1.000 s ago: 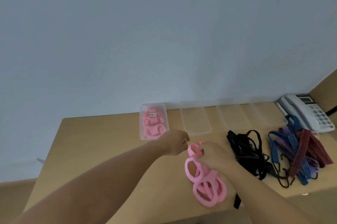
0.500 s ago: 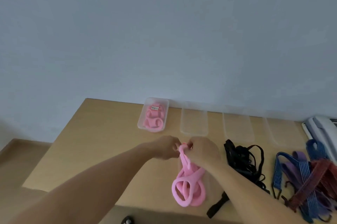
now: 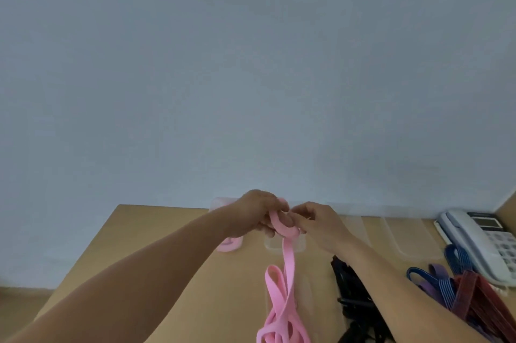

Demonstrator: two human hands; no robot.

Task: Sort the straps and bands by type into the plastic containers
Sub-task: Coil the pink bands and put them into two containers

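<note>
Both hands hold a long pink band (image 3: 288,267) raised above the desk. My left hand (image 3: 257,211) grips its upper end, and my right hand (image 3: 318,222) pinches the same end from the right. The band hangs down in loops toward the near desk edge. A clear container with pink bands (image 3: 229,245) sits behind my left wrist, mostly hidden. Three empty clear containers lie in a row along the wall: one (image 3: 282,246) below my hands, one (image 3: 354,228) to its right and one (image 3: 407,233) further right.
Black straps (image 3: 351,286) lie on the wooden desk (image 3: 156,245) right of the pink band. A pile of blue, purple and dark red cords (image 3: 458,289) sits at the right. A white desk phone (image 3: 480,239) stands by the right wall.
Both hands lifted the pink band's upper end higher and further back, stretching it out long. The view tilted up, so the desk now sits lower in the frame.
</note>
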